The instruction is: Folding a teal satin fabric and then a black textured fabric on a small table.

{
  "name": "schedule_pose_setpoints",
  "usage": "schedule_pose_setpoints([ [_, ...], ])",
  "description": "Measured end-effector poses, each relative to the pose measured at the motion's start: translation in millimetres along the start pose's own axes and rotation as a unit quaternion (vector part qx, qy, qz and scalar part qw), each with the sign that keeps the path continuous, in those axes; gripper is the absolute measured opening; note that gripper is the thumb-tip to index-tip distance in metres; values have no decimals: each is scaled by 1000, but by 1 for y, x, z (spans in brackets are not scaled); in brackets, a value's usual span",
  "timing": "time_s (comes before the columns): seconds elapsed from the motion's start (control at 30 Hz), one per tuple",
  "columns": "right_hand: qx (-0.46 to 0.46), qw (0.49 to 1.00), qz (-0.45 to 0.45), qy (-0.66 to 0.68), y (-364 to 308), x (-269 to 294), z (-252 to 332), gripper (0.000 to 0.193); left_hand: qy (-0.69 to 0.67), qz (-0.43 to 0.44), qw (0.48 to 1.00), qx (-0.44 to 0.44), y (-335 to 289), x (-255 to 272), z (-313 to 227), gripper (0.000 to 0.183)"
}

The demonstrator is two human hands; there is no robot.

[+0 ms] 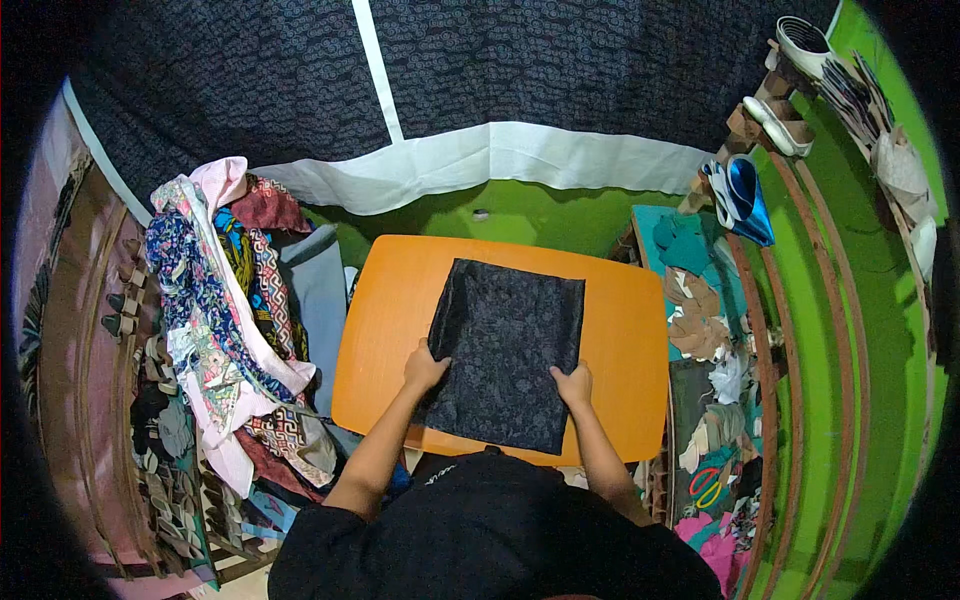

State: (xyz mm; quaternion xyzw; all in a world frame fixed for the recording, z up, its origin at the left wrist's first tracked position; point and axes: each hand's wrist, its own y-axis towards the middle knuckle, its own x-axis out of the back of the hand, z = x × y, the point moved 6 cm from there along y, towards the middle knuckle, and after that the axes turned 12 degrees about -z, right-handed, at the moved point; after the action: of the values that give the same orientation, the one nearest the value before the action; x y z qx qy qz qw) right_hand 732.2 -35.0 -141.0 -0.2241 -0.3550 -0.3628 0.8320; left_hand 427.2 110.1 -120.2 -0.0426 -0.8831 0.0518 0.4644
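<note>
A black patterned cloth, roughly rectangular, lies spread over an orange table with its near edge close to my body. My left hand grips the cloth's left edge, thumb on top and fingers tucked toward the underside. On the opposite edge, a little lower, my right hand pinches the cloth in the same way. The fingertips of both hands are partly hidden by the fabric. Between the hands the cloth looks mostly flat, and its left and right edges have a shiny fold.
To the left hangs a heap of colourful printed fabrics. At the right, a rack stands by a side surface with fabric scraps and scissors with red and yellow handles. A dark curtain with a white hem hangs beyond the table.
</note>
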Motion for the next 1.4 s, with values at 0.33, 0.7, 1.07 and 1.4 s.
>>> schedule_pose_setpoints([
  [0.33, -230, 923, 171, 256, 24, -14, 18, 47, -328, 280, 882, 190, 13, 12, -52, 58],
  [0.7, 58, 898, 29, 435, 76, 106, 142, 22, -492, 110, 857, -111, 74, 145, -147, 23],
  [1.07, -112, 951, 128, 258, -35, 1, 27, 26, -284, 145, 947, 34, 60, -7, 89, 62],
  [1.4, -27, 992, -127, -8, -42, 6, -25, 45, -23, 82, 995, 54, 0, 30, 37, 79],
])
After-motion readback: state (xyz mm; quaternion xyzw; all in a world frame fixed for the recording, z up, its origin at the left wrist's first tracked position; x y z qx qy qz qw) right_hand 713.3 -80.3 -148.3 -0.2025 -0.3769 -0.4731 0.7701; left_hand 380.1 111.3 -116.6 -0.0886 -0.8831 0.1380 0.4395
